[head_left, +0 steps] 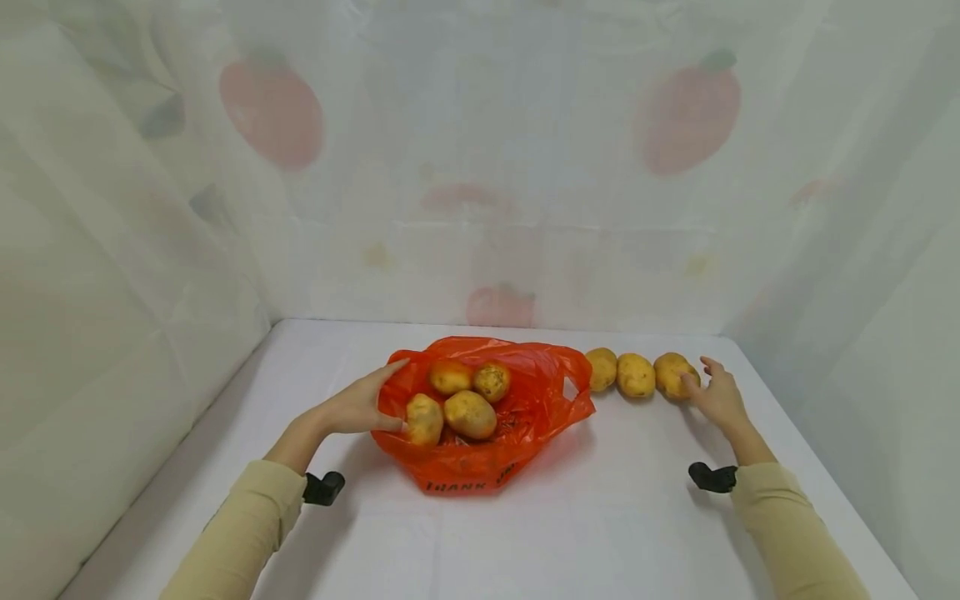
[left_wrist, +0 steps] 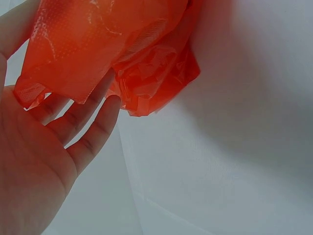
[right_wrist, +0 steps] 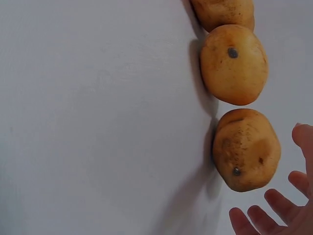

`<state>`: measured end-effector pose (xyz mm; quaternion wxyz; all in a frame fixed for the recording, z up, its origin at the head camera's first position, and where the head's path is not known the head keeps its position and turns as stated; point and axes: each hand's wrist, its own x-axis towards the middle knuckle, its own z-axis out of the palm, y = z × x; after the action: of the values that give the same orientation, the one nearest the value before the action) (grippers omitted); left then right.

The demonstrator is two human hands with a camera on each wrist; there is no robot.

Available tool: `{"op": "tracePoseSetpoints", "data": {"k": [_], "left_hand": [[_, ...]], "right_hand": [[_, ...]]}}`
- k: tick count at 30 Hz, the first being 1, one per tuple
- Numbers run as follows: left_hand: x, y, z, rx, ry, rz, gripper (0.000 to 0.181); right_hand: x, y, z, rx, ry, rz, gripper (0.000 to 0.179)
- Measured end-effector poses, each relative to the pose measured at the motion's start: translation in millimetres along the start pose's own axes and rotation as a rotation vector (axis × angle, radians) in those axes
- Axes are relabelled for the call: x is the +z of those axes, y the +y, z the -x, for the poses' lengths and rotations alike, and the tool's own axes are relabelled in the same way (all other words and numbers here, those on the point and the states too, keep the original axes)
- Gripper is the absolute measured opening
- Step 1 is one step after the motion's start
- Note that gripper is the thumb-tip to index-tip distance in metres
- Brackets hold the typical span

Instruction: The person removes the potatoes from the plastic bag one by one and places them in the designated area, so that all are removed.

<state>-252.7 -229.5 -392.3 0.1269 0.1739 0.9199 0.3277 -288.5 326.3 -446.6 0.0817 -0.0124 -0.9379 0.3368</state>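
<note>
A red plastic bag [head_left: 540,417] with dark lettering lies with its mouth facing up, several potatoes [head_left: 470,415] inside. At its left side is my left hand [head_left: 360,404], thumb and index finger spread wide along the rim. The left wrist view shows the fingers of this hand [left_wrist: 44,147] against the red plastic, partly covered by it. Right of the bag, three potatoes stand in a row: a left one [head_left: 602,369], a middle one [head_left: 636,376] and a right one [head_left: 672,375]. Beside the right potato [right_wrist: 247,151], my right hand [head_left: 716,400] spreads its fingers, holding nothing.
A white cloth [head_left: 600,525] covers the table. Pale printed sheets [head_left: 480,167] rise behind it and along both sides. Each wrist carries a black camera mount, one on the left [head_left: 324,488] and one on the right [head_left: 712,477].
</note>
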Motion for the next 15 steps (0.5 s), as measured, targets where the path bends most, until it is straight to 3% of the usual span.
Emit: {"op": "tracePoseSetpoints", "data": {"k": [8,15], "left_hand": [[-0.4,-1.9,-0.3,0.015,0.006,-0.017,0.098],[-0.6,-1.8,0.1,0.016,0.002,-0.017,0.098]], "right_hand": [[-7,-9,2.0,-0.100,0.046,0.039,0.055],[-7,-24,4.2,-0.175,0.140,-0.024,0.046]]}}
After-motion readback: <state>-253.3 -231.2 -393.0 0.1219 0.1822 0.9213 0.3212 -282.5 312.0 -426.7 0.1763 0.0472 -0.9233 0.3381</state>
